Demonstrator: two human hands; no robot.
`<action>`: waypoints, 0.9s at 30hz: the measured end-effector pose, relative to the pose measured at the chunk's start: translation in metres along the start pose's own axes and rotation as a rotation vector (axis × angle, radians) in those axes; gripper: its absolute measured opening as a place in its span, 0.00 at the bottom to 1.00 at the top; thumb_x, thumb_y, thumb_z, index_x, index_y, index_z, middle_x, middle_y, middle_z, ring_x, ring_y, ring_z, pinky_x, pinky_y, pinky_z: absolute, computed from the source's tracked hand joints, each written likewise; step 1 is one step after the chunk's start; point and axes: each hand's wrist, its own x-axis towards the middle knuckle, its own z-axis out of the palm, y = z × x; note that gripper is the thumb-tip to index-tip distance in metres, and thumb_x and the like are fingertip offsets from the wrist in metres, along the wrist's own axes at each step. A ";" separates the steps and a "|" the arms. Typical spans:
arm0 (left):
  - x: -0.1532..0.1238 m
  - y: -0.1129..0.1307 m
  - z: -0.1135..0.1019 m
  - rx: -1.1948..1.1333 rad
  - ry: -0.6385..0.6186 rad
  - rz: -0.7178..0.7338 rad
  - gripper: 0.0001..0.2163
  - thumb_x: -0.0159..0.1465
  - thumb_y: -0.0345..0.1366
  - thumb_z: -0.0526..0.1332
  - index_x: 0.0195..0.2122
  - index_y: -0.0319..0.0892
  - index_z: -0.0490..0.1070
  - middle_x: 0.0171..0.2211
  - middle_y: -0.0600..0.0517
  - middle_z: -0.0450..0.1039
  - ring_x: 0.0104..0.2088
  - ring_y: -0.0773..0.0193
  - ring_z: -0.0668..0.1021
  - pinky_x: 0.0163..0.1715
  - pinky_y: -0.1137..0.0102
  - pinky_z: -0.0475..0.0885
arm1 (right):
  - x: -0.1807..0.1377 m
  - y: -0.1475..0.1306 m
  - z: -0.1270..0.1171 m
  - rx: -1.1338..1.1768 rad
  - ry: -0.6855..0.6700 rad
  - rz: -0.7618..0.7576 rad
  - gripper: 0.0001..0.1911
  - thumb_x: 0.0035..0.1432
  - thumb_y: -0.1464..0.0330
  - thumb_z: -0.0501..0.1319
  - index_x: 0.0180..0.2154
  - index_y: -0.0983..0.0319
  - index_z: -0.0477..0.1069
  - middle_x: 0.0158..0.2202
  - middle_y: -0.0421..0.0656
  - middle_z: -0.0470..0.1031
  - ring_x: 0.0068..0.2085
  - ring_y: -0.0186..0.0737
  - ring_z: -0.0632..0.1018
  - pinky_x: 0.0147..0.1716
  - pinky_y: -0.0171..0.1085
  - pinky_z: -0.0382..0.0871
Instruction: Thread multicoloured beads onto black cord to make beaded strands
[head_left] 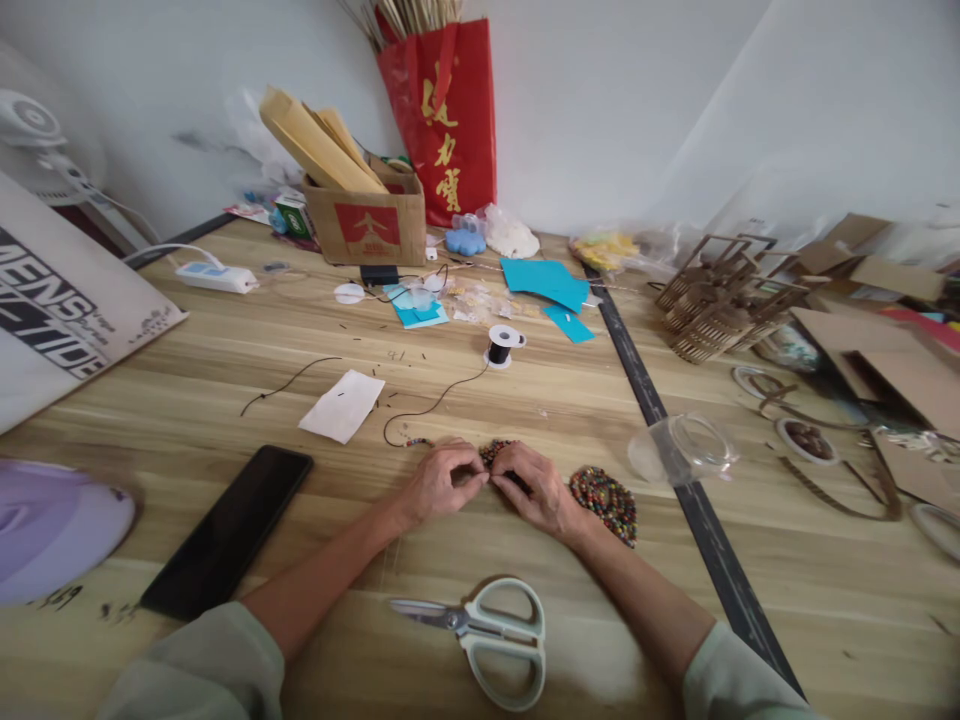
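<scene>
I record my left hand [441,482] pinched narrow on the thin black beading cord [435,405], which lies mid-way across the light wooden bench [187,400]. Its long axis points up-right to the white spool [504,346]. My right hand [536,487] pinches the strand of dark wooden beads [495,451].

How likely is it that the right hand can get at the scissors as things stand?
Probably yes. The scissors lie on bare table just nearer the body than the right hand, nothing between; but its fingers pinch the strung beads with the left hand.
</scene>
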 end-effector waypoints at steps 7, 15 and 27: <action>-0.001 0.002 0.001 0.012 0.025 -0.051 0.03 0.58 0.26 0.60 0.29 0.39 0.72 0.28 0.50 0.74 0.32 0.63 0.75 0.36 0.70 0.69 | 0.000 0.000 0.000 0.004 0.007 -0.014 0.05 0.66 0.69 0.54 0.36 0.61 0.67 0.33 0.46 0.72 0.38 0.41 0.73 0.38 0.40 0.70; 0.000 0.000 0.002 -0.034 0.030 -0.038 0.03 0.56 0.26 0.64 0.31 0.39 0.74 0.30 0.50 0.76 0.35 0.63 0.77 0.38 0.69 0.71 | -0.001 0.002 0.001 0.009 0.012 -0.015 0.05 0.66 0.69 0.55 0.36 0.61 0.67 0.33 0.46 0.72 0.37 0.41 0.72 0.37 0.40 0.70; 0.000 0.000 0.002 -0.001 0.025 -0.027 0.03 0.57 0.26 0.63 0.29 0.39 0.74 0.29 0.49 0.75 0.33 0.63 0.76 0.37 0.69 0.71 | 0.001 -0.002 -0.001 -0.008 0.007 -0.019 0.06 0.66 0.69 0.54 0.36 0.61 0.67 0.33 0.46 0.72 0.37 0.41 0.73 0.38 0.41 0.70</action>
